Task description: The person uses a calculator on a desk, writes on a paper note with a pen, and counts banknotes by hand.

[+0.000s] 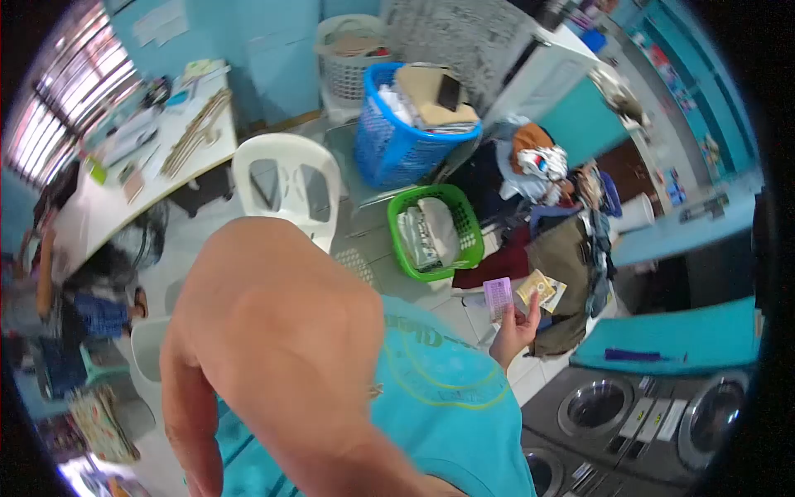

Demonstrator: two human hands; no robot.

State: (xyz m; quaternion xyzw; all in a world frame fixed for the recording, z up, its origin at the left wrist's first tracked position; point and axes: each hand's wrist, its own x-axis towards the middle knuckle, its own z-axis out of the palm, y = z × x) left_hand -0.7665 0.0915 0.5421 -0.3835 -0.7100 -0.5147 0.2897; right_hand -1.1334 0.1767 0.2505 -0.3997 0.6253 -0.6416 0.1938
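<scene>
My right hand [517, 335] is closed on small flat packets, held out at right in the head view. One is a purple packet [498, 298]; beside it fan out a gold packet [537, 287] and a whitish one [553, 296]. Their print is too small to read. Very near the camera, my left hand [273, 306] looms large and blurred in front of my teal shirt [443, 389]. Its fingers cannot be made out. Just beyond the packets lies a heap of clothes with olive trousers [565, 257] on it.
A green basket [397, 236] holds folded items. Behind it stands a blue laundry basket [377, 153] with a dark phone-like object on top. A white plastic chair [244, 170] and a table [199, 166] are left. Another person [99, 315] is far left. Front-loading washers [592, 406] stand lower right.
</scene>
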